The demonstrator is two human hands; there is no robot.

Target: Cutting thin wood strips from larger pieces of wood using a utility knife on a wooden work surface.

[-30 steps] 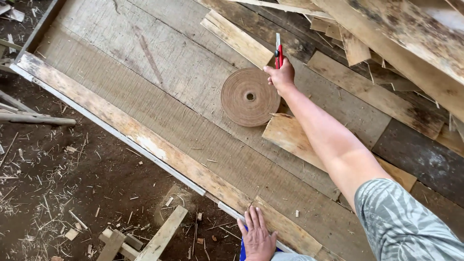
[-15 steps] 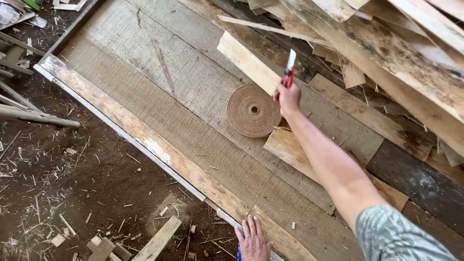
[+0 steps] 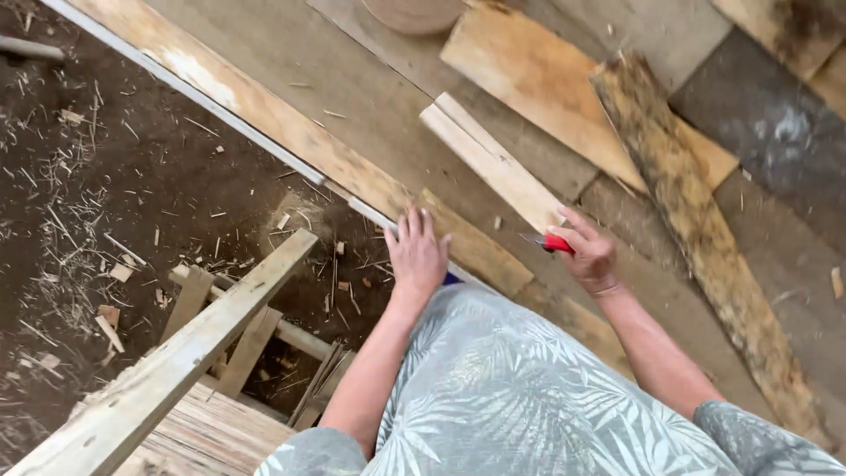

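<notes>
Rough grey boards [image 3: 370, 106] make up the work surface in the head view, with dark, chip-strewn dirt [image 3: 97, 194] off beyond its metal-edged rim [image 3: 220, 106].

From this one view I see my left hand [image 3: 416, 254] lying flat, fingers spread and pressing down on the pale edge plank [image 3: 264, 115] right at the rim; it grips nothing, only bears on the wood. Under the heel of that hand a small blue bit shows, too hidden for me to tell what it is.

My right hand [image 3: 589, 256] is curled closed around a red-handled tool [image 3: 553, 242], whose short red end and a grey tip poke out past the thumb side. I cannot tell what kind of tool it is; most of it is buried in the fist. Just ahead of those knuckles lies a narrow light batten [image 3: 493, 163], its near end almost touching the fingers. Farther beyond the fingertips sit a broad tan offcut [image 3: 546, 97] and a long weathered, bark-stained slab [image 3: 696, 229] running off to the outer side of the right wrist. At the top edge, well beyond both hands, the lower curve of a brown roll [image 3: 414, 13] peeks in.

I judge the tool light, rigid and easy to steer, with a smooth handle that wants a full wrap low on the red part, away from the grey tip. The batten looks light, stiff and splintery, best taken by its long edges.
</notes>
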